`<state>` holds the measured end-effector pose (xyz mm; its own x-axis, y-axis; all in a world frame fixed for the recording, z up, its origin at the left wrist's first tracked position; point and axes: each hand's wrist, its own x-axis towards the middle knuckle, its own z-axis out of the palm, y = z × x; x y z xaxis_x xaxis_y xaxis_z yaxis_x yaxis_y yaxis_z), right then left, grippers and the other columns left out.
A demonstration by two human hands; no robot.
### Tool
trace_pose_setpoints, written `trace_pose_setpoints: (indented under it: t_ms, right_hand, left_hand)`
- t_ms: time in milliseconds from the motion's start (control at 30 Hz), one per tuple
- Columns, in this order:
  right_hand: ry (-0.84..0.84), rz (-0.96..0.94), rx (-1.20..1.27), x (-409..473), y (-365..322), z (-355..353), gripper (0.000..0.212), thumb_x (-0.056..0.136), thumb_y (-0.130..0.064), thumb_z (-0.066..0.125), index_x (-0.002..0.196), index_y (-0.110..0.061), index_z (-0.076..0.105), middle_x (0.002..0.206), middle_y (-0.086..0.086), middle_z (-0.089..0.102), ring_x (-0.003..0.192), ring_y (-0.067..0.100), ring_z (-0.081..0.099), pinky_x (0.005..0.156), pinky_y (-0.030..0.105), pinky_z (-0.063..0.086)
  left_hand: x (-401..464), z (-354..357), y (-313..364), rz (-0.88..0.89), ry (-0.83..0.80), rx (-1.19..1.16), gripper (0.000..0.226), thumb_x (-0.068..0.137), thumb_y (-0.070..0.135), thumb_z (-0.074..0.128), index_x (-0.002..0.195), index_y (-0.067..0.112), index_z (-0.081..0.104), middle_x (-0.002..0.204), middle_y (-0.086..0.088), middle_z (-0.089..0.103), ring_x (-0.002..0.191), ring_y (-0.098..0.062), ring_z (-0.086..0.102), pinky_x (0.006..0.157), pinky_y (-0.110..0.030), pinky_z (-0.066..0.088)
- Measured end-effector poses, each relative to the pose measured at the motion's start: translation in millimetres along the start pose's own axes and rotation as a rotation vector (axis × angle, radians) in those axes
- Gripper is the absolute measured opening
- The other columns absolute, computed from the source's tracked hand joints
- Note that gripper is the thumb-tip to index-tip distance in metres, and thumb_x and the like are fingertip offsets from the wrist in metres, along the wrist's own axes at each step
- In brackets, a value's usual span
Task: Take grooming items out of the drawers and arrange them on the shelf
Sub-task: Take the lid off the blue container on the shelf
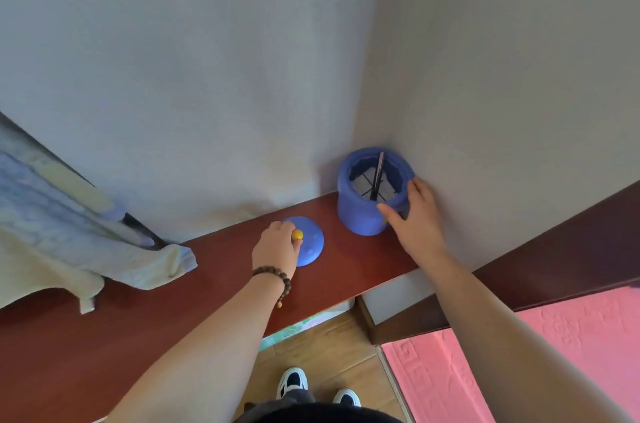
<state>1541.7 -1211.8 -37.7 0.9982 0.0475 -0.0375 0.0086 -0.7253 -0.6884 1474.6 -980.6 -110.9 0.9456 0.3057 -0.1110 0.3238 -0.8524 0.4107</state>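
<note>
Head view, looking down at a reddish-brown shelf along a pale wall. In the corner, a blue pot, uncovered, with a dark slim item standing upright inside over a divider grid. Right hand cupped around the pot's near side, thumb on the rim, steadying it. Just beside the pot, to the left, a blue lid lying flat on the shelf. Left hand pinching the lid's yellow knob. Further left, a crumpled pale cloth. Likely step: closing the pot. Next move calls for lifting the lid, centring it above the opening, clearing the tall item.
</note>
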Motion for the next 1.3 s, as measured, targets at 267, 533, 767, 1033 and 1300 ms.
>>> trace_pose_setpoints:
  t_ms: [267, 533, 767, 1033, 1300]
  right_hand:
    - [0.000, 0.014, 0.048, -1.3, -0.2, 0.1, 0.078, 0.088, -0.034, 0.064, 0.148, -0.005, 0.024, 0.157, 0.005, 0.017, 0.143, 0.016, 0.020, 0.105, 0.015, 0.014]
    - [-0.004, 0.004, 0.073, -1.8, 0.3, -0.3, 0.079, 0.088, -0.036, 0.063, 0.149, -0.007, 0.022, 0.157, 0.002, 0.016, 0.143, 0.014, 0.020, 0.103, 0.013, 0.015]
    - [-0.004, -0.025, 0.059, -1.4, 3.9, -0.4, 0.080, 0.088, -0.040, 0.061, 0.150, -0.010, 0.019, 0.158, 0.000, 0.013, 0.143, 0.013, 0.019, 0.106, 0.015, 0.017]
    - [-0.005, -0.031, 0.074, -1.2, 3.9, -1.8, 0.080, 0.089, -0.039, 0.061, 0.150, -0.010, 0.019, 0.158, 0.000, 0.013, 0.143, 0.014, 0.022, 0.111, 0.023, 0.025]
    - [-0.022, -0.034, 0.055, -1.3, 1.8, -4.0, 0.080, 0.089, -0.039, 0.060, 0.150, -0.007, 0.018, 0.159, 0.002, 0.012, 0.143, 0.015, 0.021, 0.111, 0.024, 0.025]
  left_hand:
    - [3.9, -36.7, 60.9, 0.245, 0.366, -0.362, 0.031, 0.087, 0.025, 0.066, 0.112, 0.008, 0.062, 0.111, -0.007, 0.064, 0.103, -0.025, 0.060, 0.087, -0.037, 0.049]
    - [65.6, -40.0, 151.3, 0.420, 0.160, -0.336, 0.038, 0.084, 0.024, 0.065, 0.120, 0.013, 0.058, 0.114, -0.006, 0.060, 0.104, -0.024, 0.057, 0.085, -0.033, 0.048]
    - [94.6, -21.7, 165.1, 0.507, 0.042, -0.035, 0.050, 0.086, 0.020, 0.061, 0.134, 0.012, 0.050, 0.136, -0.006, 0.051, 0.128, -0.027, 0.039, 0.106, -0.037, 0.028]
    - [81.9, -24.2, 163.2, 0.474, 0.117, -0.296, 0.034, 0.083, 0.006, 0.062, 0.115, 0.014, 0.064, 0.110, -0.006, 0.069, 0.104, -0.025, 0.061, 0.092, -0.033, 0.045]
    - [64.3, -52.9, 167.7, 0.371, 0.154, -0.591, 0.029, 0.084, 0.002, 0.064, 0.110, 0.012, 0.065, 0.092, 0.002, 0.067, 0.082, -0.005, 0.060, 0.074, 0.003, 0.040]
